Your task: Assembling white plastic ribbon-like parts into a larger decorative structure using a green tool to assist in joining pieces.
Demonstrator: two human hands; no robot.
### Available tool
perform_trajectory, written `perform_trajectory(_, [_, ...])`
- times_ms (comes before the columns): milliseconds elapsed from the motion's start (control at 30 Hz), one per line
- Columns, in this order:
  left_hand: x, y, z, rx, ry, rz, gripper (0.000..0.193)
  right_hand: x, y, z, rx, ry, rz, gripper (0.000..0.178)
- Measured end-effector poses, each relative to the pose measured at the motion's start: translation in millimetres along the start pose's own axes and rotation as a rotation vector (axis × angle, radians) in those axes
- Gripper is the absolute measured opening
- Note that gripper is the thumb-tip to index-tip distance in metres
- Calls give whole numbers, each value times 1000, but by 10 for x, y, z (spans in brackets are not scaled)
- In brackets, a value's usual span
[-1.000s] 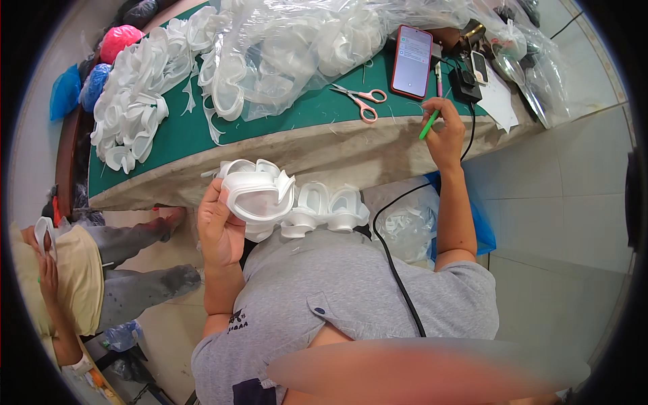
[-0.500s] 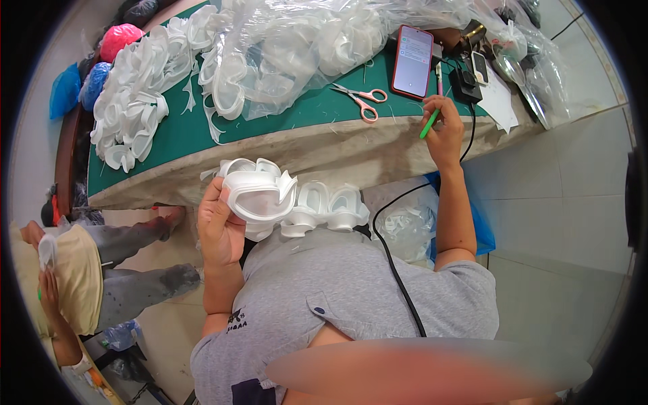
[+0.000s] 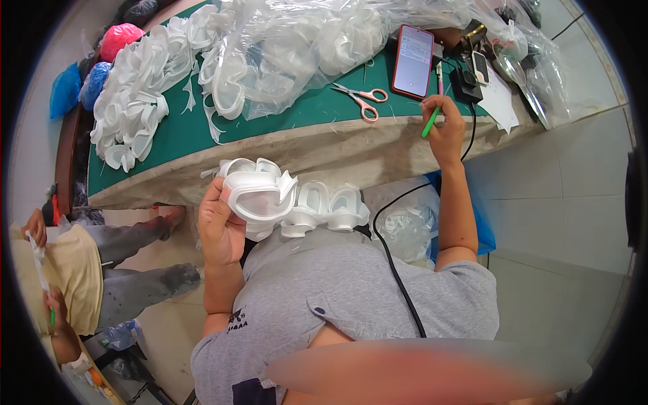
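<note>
A white, soft-looking moulded piece with an oval opening is pinched between the thumb and fingers of my left hand, in front of the table edge. Thin flaps stick out from its rim. More white moulded pieces of the same sort lie against my grey shirt just to its right, apparently joined in a strip. Over the table's near edge, my right hand is closed on a slim green pen-like tool; its tip cannot be made out. That hand is just below a phone with a lit screen.
Pink-handled scissors lie on the green table top. A pile of white pieces and a clear plastic bag cover its back and left. A black cable crosses my right side. Another person works at the left.
My right hand with the green tool has shifted very slightly; my left hand stays in place. At the left, the other person's hands have moved and the white piece between them has turned.
</note>
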State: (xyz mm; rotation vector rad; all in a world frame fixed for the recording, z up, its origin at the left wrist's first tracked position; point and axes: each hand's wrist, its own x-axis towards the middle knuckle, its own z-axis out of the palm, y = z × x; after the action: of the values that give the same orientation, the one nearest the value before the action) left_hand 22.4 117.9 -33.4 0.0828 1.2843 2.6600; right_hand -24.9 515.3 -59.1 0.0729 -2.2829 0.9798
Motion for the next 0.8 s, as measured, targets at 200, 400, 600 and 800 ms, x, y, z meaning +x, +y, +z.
perform_trajectory(200, [-10, 6, 39, 4, 10, 3, 22, 78, 21, 48, -3, 2, 3, 14])
perform_trajectory(400, [-10, 19, 19, -6, -1, -7, 21, 75, 14, 90, 36, -16, -58, 15])
perform_trajectory(600, [-7, 28, 28, 5, 5, -19, 21, 69, 11, 89, 37, -17, -107, 18])
perform_trajectory(800, [-2, 2, 0, 10, 10, -20, 20, 48, -89, 69, -40, -33, -5, 21])
